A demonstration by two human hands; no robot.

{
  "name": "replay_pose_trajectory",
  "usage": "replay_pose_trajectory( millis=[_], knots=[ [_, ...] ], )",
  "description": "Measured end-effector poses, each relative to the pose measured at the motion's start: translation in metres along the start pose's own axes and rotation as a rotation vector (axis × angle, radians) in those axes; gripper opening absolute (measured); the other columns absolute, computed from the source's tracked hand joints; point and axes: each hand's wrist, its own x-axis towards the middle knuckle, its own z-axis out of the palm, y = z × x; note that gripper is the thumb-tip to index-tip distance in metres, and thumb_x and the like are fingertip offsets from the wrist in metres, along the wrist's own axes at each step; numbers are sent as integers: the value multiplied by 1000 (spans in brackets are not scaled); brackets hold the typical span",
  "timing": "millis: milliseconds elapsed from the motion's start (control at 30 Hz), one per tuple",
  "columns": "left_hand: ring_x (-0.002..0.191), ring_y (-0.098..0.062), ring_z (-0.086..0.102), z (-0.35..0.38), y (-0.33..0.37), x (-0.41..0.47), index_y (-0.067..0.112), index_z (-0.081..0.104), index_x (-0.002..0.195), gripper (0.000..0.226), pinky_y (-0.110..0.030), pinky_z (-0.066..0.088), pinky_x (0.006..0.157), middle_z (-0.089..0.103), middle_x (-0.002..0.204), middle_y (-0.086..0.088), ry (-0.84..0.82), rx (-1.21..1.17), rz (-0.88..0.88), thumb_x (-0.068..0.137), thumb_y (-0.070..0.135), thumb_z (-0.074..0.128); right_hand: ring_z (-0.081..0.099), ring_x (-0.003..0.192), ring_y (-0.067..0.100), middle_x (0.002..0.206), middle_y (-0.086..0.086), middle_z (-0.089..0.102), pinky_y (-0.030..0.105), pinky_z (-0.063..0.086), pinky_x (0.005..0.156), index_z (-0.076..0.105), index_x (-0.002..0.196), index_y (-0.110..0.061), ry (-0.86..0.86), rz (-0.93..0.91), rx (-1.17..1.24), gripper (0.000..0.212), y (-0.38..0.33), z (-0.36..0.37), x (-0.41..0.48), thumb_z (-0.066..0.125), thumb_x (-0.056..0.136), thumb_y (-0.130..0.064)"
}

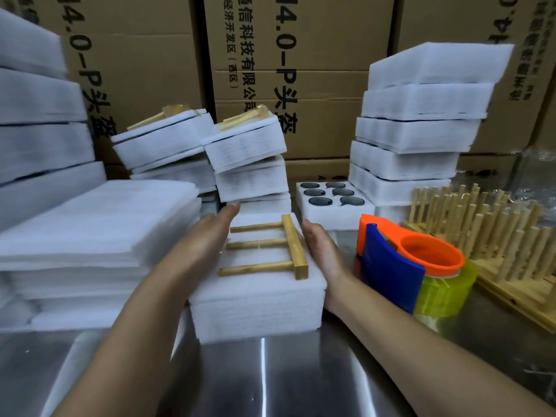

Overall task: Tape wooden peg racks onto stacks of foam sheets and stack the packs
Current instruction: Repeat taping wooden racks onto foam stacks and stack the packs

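Three-pegged wooden rack flat on white foam stack

Both bare forearms reach forward from the lower edge, converging. Left hand on edge, fingers straight, together, pointing forward, palm facing right. Right hand opposite, palm facing left, thumb up, fingers mostly hidden.

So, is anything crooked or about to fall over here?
Yes. At the back, the left taped pack and right taped pack sit tilted on their piles, not flat. The tall foam tower on the right is stepped, each layer shifted sideways. Nothing looks spilled or broken.
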Motion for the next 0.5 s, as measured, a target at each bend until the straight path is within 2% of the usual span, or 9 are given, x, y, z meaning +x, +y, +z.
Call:
replay_pose_trajectory(
  millis=[67, 100, 167, 267, 333, 367, 433, 500],
  knots=[
    [110, -28, 57, -3, -5, 4, 21, 57, 122, 65, -44, 41, 102, 59, 121, -2, -38, -13, -79, 77, 69, 50, 71, 84, 21, 96, 7, 73, 29, 55, 75, 74, 101, -17, 10, 13, -24, 38, -1, -2, -3, 45, 95, -39],
    [109, -29, 58, -4, -7, 6, 21, 57, 122, 65, -45, 43, 100, 59, 121, -5, -63, -34, -113, 77, 67, 53, 72, 76, 18, 87, 5, 75, 26, 55, 65, 78, 84, -19, -10, 19, -36, 45, 0, -4, -2, 42, 96, -41],
    [103, -31, 63, -5, -10, 6, 21, 58, 123, 62, -45, 48, 96, 62, 119, -10, -106, -106, -156, 78, 63, 58, 72, 71, 14, 78, 0, 75, 23, 54, 59, 78, 64, -26, -34, 9, -45, 56, 0, -5, -4, 36, 98, -42],
    [91, -30, 68, -6, -11, 6, 21, 60, 121, 52, -41, 54, 85, 68, 108, -11, -162, -188, -186, 84, 56, 57, 69, 74, 17, 70, -1, 74, 29, 52, 67, 74, 61, -20, -27, 27, -80, 59, -2, -6, -3, 34, 99, -41],
    [84, -28, 70, -6, -13, 7, 22, 61, 119, 49, -36, 56, 75, 71, 101, -11, -172, -242, -194, 84, 56, 57, 68, 75, 19, 68, 0, 73, 30, 51, 68, 70, 68, -18, -26, 47, -80, 52, -3, -8, -3, 35, 99, -40],
    [87, -28, 70, -6, -14, 7, 22, 60, 121, 52, -35, 56, 76, 71, 104, -11, -165, -260, -192, 83, 57, 57, 69, 75, 20, 71, 2, 74, 29, 53, 65, 72, 73, -18, -39, 47, -72, 50, -4, -8, -3, 35, 98, -40],
    [106, -29, 63, -4, -19, 12, 24, 56, 129, 64, -40, 50, 93, 63, 123, -8, -141, -256, -172, 78, 63, 57, 72, 76, 20, 82, 5, 75, 26, 54, 61, 77, 77, -20, -69, 50, -48, 51, -6, -7, -5, 35, 98, -41],
    [124, -24, 52, -4, -20, 11, 27, 50, 135, 74, -41, 38, 107, 50, 137, 4, -154, -262, -111, 76, 70, 55, 73, 79, 19, 89, 6, 75, 26, 54, 62, 79, 73, -21, -87, 53, -14, 56, -6, -6, -6, 34, 98, -44]
  ],
)
